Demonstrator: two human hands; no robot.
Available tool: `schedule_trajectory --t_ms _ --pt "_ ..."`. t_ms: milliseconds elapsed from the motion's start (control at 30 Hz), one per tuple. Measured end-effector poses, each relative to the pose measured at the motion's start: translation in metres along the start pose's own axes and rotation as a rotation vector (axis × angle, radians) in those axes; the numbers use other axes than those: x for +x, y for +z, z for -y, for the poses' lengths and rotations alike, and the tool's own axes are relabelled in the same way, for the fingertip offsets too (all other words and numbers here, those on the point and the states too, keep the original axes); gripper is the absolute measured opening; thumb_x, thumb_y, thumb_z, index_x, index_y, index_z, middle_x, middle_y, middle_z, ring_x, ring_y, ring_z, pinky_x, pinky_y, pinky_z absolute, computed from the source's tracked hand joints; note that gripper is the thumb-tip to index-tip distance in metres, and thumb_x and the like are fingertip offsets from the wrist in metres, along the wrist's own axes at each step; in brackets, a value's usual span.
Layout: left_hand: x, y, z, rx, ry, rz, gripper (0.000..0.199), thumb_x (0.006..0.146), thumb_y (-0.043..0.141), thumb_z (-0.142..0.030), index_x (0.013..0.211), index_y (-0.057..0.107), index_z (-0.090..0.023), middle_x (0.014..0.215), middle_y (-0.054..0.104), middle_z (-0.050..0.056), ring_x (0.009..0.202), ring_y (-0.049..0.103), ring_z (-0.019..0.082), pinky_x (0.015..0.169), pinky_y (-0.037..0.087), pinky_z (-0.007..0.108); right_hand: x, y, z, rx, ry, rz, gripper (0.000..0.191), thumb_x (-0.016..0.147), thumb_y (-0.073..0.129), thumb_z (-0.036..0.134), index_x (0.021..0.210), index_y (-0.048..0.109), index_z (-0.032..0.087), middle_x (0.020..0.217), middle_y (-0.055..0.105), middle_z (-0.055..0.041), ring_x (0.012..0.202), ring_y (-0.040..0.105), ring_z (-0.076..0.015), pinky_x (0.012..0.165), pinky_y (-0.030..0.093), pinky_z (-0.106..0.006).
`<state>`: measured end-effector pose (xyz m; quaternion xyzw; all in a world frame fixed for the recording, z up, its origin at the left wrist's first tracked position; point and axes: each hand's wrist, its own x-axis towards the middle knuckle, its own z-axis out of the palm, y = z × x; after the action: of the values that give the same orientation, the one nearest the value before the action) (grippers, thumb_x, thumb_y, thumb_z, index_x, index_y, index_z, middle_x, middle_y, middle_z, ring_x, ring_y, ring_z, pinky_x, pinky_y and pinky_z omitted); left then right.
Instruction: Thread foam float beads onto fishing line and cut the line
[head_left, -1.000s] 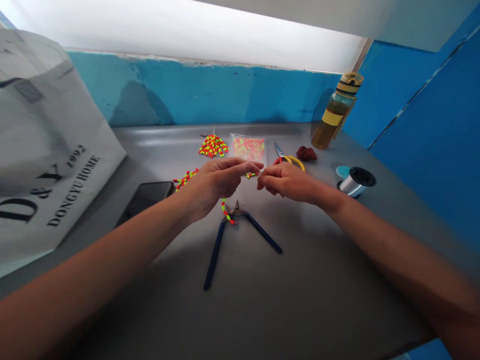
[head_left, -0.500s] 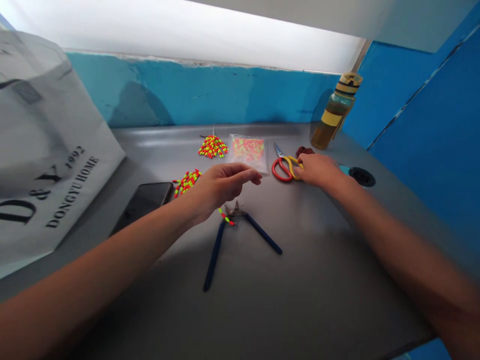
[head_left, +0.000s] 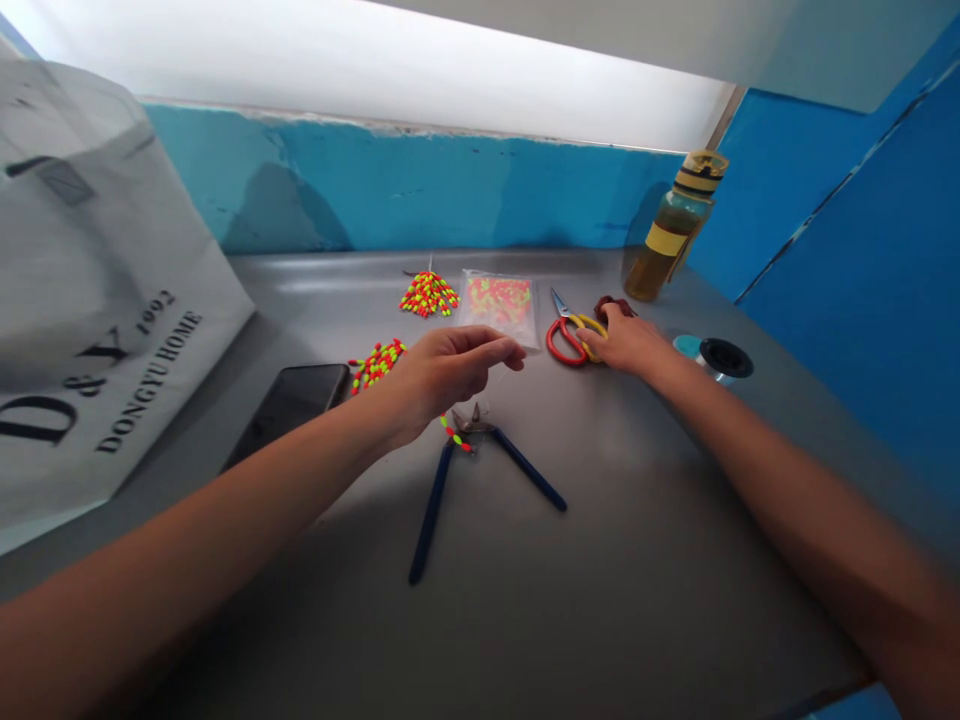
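My left hand (head_left: 457, 375) is pinched closed above the pliers, with a thin clear line hanging from its fingertips. Below it, a short string of red and yellow beads (head_left: 456, 436) lies by the jaws of the spread blue-handled pliers (head_left: 474, 425). My right hand (head_left: 626, 342) has its fingers apart, thumb at the yellow handle of the scissors (head_left: 571, 332) and a fingertip by a dark red bundle (head_left: 613, 306). A clear bag of beads (head_left: 498, 302) lies between the hands, farther back. Two bead piles, one at the back (head_left: 429, 294) and one nearer (head_left: 376, 364), lie left of it.
A black phone (head_left: 289, 405) lies left of my left forearm. At the far left stands a large white bag (head_left: 127, 300). A bottle of brown liquid (head_left: 667, 235) stands at the back right, and line spools (head_left: 724, 358) sit beside my right wrist.
My right hand has settled at the scissors' yellow handle, its index finger now stretched toward the dark red bundle. My left hand keeps its pinch. The whole view has shifted slightly.
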<state>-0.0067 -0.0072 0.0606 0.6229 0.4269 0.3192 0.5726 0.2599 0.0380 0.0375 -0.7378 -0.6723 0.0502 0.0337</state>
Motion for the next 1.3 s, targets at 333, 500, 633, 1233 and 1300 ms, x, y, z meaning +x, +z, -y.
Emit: schedule_trajectory --t_ms 333,500,633,1233,1300 --pt "0.0 0.001 -0.003 0.018 0.018 -0.02 0.023 0.084 0.066 -0.044 0.082 0.074 -0.022 0.054 0.039 -0.003 0.051 0.03 0.011 0.048 0.019 0.027 -0.008 0.0 0.013 -0.089 -0.007 -0.068 0.053 0.096 0.045 0.049 0.133 0.052 0.012 0.129 0.059 -0.0257 0.112 0.062 -0.0379 0.088 0.046 -0.045" --pt "0.0 0.001 -0.003 0.018 0.022 -0.019 0.024 0.084 0.066 -0.044 0.082 0.074 -0.022 0.055 0.036 -0.004 0.051 0.029 0.01 0.048 0.017 0.027 -0.011 0.002 0.022 -0.119 -0.049 0.028 0.052 0.095 0.045 0.052 0.131 0.053 0.014 0.113 0.069 -0.0227 0.1 0.066 -0.0368 0.081 0.047 -0.044" --pt "0.0 0.001 -0.003 0.024 0.027 -0.017 0.024 0.085 0.065 -0.044 0.082 0.073 -0.022 0.054 0.036 -0.004 0.05 0.028 0.01 0.048 0.018 0.027 -0.01 0.004 0.023 -0.13 -0.032 0.021 0.049 0.094 0.048 0.047 0.132 0.054 0.017 0.11 0.07 -0.0216 0.098 0.067 -0.0365 0.078 0.047 -0.042" --pt "0.004 -0.004 0.001 -0.018 -0.002 -0.014 0.022 0.086 0.065 -0.042 0.083 0.073 -0.022 0.055 0.043 -0.003 0.05 0.031 0.01 0.047 0.019 0.027 -0.004 -0.001 0.014 -0.05 0.023 0.012 0.068 0.078 0.061 0.04 0.138 0.042 0.013 0.115 0.066 -0.0221 0.1 0.065 -0.0376 0.078 0.047 -0.041" --pt "0.005 -0.004 0.002 -0.032 -0.009 -0.015 0.021 0.086 0.065 -0.041 0.083 0.073 -0.022 0.056 0.046 -0.002 0.049 0.031 0.01 0.047 0.019 0.027 -0.004 -0.001 0.014 -0.053 -0.006 0.033 0.07 0.079 0.061 0.039 0.14 0.04 0.012 0.116 0.066 -0.0229 0.101 0.065 -0.037 0.079 0.046 -0.04"
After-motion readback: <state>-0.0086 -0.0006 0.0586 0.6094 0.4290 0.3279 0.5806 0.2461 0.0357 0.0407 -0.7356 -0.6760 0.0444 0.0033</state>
